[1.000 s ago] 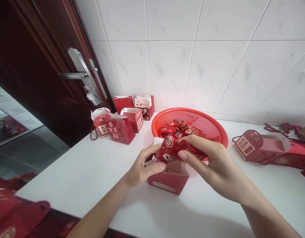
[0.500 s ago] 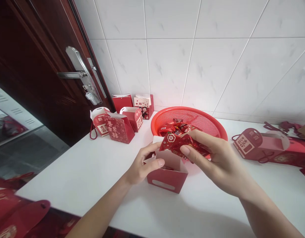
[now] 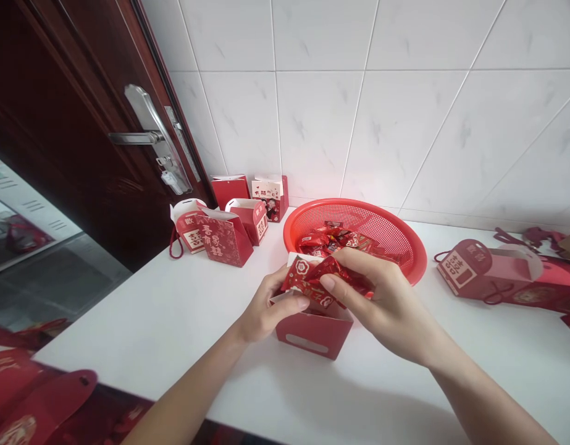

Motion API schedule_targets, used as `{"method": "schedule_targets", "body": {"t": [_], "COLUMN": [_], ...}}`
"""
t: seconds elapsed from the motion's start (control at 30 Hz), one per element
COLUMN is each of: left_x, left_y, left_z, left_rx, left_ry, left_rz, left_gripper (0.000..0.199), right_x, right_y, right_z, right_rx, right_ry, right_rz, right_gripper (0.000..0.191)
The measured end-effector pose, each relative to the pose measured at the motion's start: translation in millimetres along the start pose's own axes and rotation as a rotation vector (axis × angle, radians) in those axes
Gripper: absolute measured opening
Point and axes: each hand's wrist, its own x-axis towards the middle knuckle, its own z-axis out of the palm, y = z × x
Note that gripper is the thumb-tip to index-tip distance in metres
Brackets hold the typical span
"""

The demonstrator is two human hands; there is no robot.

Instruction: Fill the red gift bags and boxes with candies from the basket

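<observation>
Above red box (image 3: 315,334) | foil packet (image 3: 312,279), long axis sideways | right hand (image 3: 381,303) pinching

Dark door (image 3: 57,136) w/ steel handle (image 3: 136,138), white tiled wall (image 3: 359,123), red mesh basket (image 3: 407,247), red gift boxes (image 3: 226,241)

White marbled ceramic wall tiles (image 3: 359,123) with thin pale grout lines, a faint reddish glow low on them. At left, a dark reddish-brown wooden door (image 3: 57,123) with a stainless steel lever handle (image 3: 141,137) and long lock plate. Below, a white tabletop (image 3: 141,346), and past its edge, grey floor (image 3: 57,290).
</observation>
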Motion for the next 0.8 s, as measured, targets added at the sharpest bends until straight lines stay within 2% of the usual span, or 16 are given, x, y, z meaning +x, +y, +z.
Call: {"method": "schedule_targets", "body": {"t": [0.27, 0.43, 0.6, 0.8], "left_x": [-1.4, -2.3, -1.9, -1.4], "left_y": [-6.0, -7.4, -7.2, -8.0], "left_z": [1.2, 3.3, 4.3, 5.8], "left_rx": [-0.243, -0.222, -0.269, -0.287], "left_ry": [-0.046, -0.006, -0.041, -0.046], "left_rz": [-0.071, -0.049, -0.038, -0.033], "left_gripper": [0.050, 0.053, 0.054, 0.054], "right_x": [-2.7, -3.0, -4.4, -3.4], "right_y": [-3.9, -4.8, -4.6, -3.4], "right_z": [-9.9, -8.4, -7.5, -9.6], "right_rx": [-0.097, -0.129, -0.113, -0.127], "right_ry": [-0.070, -0.142, -0.163, -0.179], "right_rz": [-0.012, 0.022, 0.014, 0.084], "right_gripper": [0.034, 0.029, 0.028, 0.027]}}
